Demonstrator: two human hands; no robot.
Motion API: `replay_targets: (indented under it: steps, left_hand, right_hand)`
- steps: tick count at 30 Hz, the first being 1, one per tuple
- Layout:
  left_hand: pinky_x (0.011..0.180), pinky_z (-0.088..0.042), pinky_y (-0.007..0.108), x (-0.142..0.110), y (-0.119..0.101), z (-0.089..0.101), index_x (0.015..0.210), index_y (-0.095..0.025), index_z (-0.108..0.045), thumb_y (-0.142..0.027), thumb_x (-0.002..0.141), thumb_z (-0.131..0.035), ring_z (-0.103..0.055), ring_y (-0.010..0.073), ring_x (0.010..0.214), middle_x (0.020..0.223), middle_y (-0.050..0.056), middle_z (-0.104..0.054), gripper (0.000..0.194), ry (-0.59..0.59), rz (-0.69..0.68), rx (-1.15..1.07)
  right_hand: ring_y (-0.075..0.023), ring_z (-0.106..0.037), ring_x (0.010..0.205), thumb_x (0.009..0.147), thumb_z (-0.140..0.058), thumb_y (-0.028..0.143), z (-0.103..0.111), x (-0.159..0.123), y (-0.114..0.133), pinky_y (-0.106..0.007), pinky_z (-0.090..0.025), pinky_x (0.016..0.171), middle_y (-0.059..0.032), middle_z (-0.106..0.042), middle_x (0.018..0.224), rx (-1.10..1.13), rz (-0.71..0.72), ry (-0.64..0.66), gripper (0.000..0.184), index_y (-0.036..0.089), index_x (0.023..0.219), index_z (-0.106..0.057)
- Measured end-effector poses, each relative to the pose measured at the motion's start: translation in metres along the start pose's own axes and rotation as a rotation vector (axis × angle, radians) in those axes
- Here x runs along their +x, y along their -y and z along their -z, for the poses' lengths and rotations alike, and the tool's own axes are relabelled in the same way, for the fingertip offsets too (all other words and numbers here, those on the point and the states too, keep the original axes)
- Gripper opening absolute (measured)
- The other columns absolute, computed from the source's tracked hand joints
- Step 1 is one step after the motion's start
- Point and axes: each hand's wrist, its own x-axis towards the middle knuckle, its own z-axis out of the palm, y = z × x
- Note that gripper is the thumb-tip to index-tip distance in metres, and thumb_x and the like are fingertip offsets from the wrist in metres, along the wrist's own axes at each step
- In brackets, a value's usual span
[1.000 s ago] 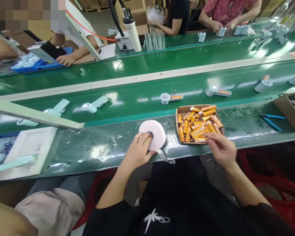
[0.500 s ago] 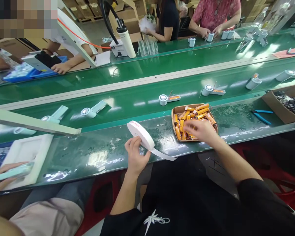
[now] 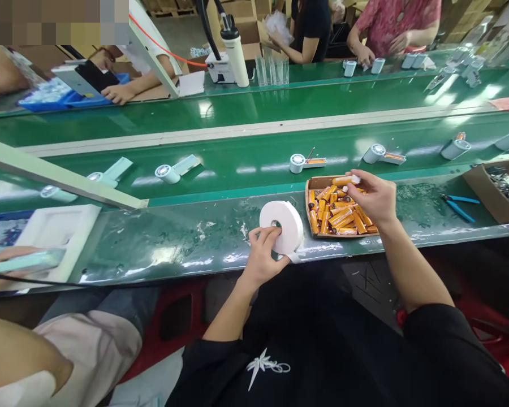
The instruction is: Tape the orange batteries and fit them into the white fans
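My left hand [image 3: 262, 259] grips a roll of white tape [image 3: 292, 223], fingertips at its core. The roll tilts over the near edge of the green bench, and a short loose end hangs by my thumb. Between the thumb and fingers of my right hand [image 3: 378, 199] is an orange cylindrical battery [image 3: 343, 181] with something white at its end near the fingertips. It is held just above the back of a shallow cardboard tray [image 3: 318, 182], where several loose orange batteries [image 3: 341, 217] lie in a jumble.
Pale blue handheld fan bodies [image 3: 297, 163] lie along the green conveyor [image 3: 246, 175] beyond the bench. Blue-handled pliers [image 3: 461, 207] and a carton of small dark parts [image 3: 487, 195] are to the right. A co-worker's hand [image 3: 12, 257] is at left by a white tray [image 3: 85, 226]; other people work across the line.
My right hand has come up from among the batteries with one in its fingers. The tape roll has turned to show its flat side, and the whole view has shifted slightly.
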Motion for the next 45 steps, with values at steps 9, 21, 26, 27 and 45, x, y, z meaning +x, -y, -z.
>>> replay_targets:
  steps: [9, 21, 26, 27, 45]
  left_hand:
    - [0.103, -0.046, 0.051, 0.010, -0.025, 0.018, 0.144, -0.021, -0.061, -0.031, 0.084, -0.080, -0.052, 0.0338, 0.118, 0.125, 0.014, -0.073, 0.063, 0.101, -0.229, -0.103]
    - [0.103, -0.049, 0.049, 0.010, -0.017, 0.022, 0.146, -0.027, -0.071, -0.026, 0.093, -0.075, -0.060, 0.0327, 0.115, 0.125, 0.011, -0.078, 0.054, 0.139, -0.218, 0.082]
    - [0.116, -0.052, 0.051, 0.015, -0.003, 0.035, 0.153, -0.038, -0.068, -0.018, 0.095, -0.072, -0.061, 0.0308, 0.118, 0.130, 0.005, -0.079, 0.061, 0.266, -0.249, 0.101]
    - [0.121, -0.051, 0.054, 0.017, -0.002, 0.036, 0.153, -0.040, -0.068, -0.018, 0.096, -0.072, -0.060, 0.0307, 0.117, 0.130, 0.004, -0.079, 0.062, 0.264, -0.251, 0.099]
    - [0.123, -0.039, 0.064, -0.023, 0.023, 0.026, 0.145, -0.032, -0.075, -0.054, 0.084, -0.092, -0.055, 0.0378, 0.132, 0.133, 0.013, -0.075, 0.067, 0.391, 0.111, 0.045]
  right_hand:
    - [-0.0296, -0.080, 0.124, 0.097, -0.078, 0.011, 0.022, -0.049, 0.053, -0.043, -0.075, 0.097, -0.0035, -0.086, 0.120, 0.177, 0.782, -0.012, 0.022, 0.028, 0.111, -0.079]
    - [-0.0314, -0.068, 0.145, 0.101, -0.079, 0.038, 0.004, -0.099, 0.056, -0.049, -0.064, 0.117, -0.0104, -0.070, 0.156, 0.678, -0.087, 0.288, 0.047, 0.033, 0.147, -0.069]
    - [-0.0343, -0.079, 0.126, 0.077, -0.101, 0.051, 0.009, -0.078, 0.048, -0.053, -0.066, 0.113, -0.0119, -0.083, 0.128, 0.891, -0.617, 0.643, 0.070, 0.022, 0.137, -0.078]
    - [-0.0345, -0.081, 0.119, 0.074, -0.103, 0.050, 0.009, -0.072, 0.047, -0.053, -0.067, 0.110, -0.0109, -0.085, 0.119, 0.916, -0.635, 0.700, 0.066, 0.020, 0.129, -0.081]
    - [-0.0311, -0.061, 0.152, 0.088, -0.088, 0.063, 0.059, -0.070, -0.017, -0.052, -0.060, 0.121, 0.0074, -0.075, 0.147, 0.650, -0.413, -0.416, 0.031, 0.060, 0.119, -0.082]
